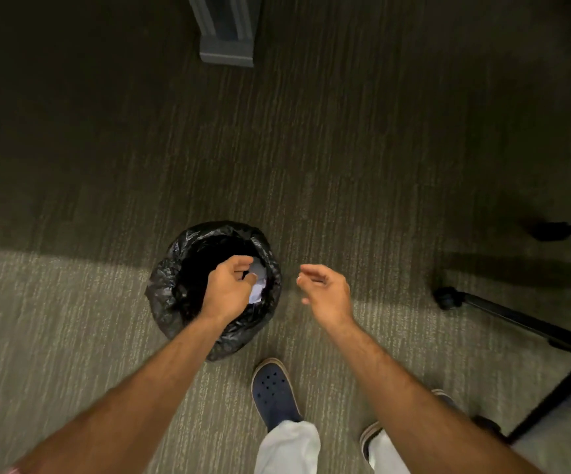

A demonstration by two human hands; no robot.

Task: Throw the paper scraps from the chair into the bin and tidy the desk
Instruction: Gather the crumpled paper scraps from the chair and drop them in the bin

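A small round bin lined with a black plastic bag stands on the carpet in front of me. My left hand hangs over its mouth, fingers curled around white crumpled paper scraps that show just beyond the fingertips. Whether the scraps are still gripped or lying in the bin is hard to tell. My right hand hovers to the right of the bin, palm turned inward, fingers apart and holding nothing.
The black wheeled base of an office chair spreads out at the right. A grey desk leg stands at the top centre. My feet in dark blue clogs are just behind the bin on striped carpet.
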